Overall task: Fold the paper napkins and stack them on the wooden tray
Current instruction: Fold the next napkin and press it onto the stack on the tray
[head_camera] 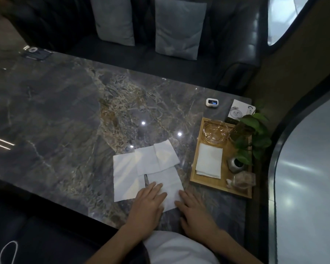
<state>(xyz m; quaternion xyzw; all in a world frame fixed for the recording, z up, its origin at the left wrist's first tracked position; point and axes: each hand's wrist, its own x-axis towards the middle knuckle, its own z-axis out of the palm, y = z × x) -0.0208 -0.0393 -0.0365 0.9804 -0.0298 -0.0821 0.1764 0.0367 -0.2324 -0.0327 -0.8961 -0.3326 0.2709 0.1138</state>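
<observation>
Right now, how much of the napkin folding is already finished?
Done: a folded napkin stack lies on the wooden tray. In hand: the left hand and right hand press flat on the nearest napkin. Left: overlapping unfolded napkins wait on the table.
</observation>
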